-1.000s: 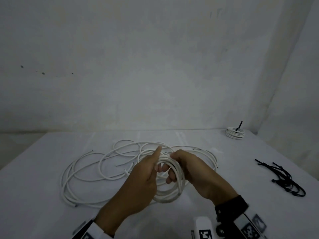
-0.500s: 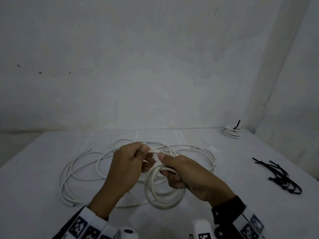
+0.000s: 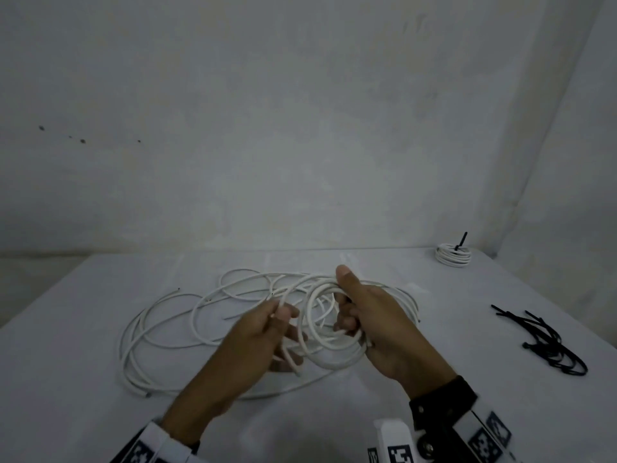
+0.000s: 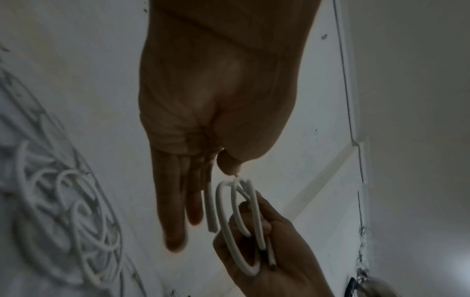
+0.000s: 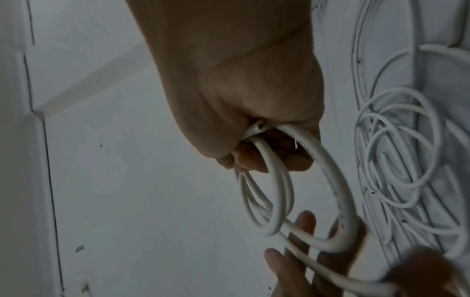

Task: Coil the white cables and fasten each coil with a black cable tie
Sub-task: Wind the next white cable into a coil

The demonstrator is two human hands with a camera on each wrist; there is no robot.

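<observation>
My right hand [image 3: 364, 315] grips a small coil of white cable [image 3: 329, 349] held up above the table, its fingers curled through the loops and its thumb pointing up. The right wrist view shows that fist [image 5: 264, 140] closed round the coil [image 5: 277, 193]. My left hand [image 3: 267, 332], just left of the coil, pinches the same cable's free strand [image 3: 283, 297]; in the left wrist view the strand [image 4: 210, 209] runs along its fingers [image 4: 175, 201]. Loose white cables [image 3: 160, 329] sprawl over the table behind and to the left.
A finished white coil with a black tie [image 3: 453, 256] lies at the table's far right corner. A bundle of black cable ties [image 3: 551, 342] lies near the right edge. The white table [image 3: 83, 412] meets bare walls behind and to the right.
My left hand has come down from the top of the coil to its left side, bringing the strand round. My right thumb has lifted and the coil sits a little higher.
</observation>
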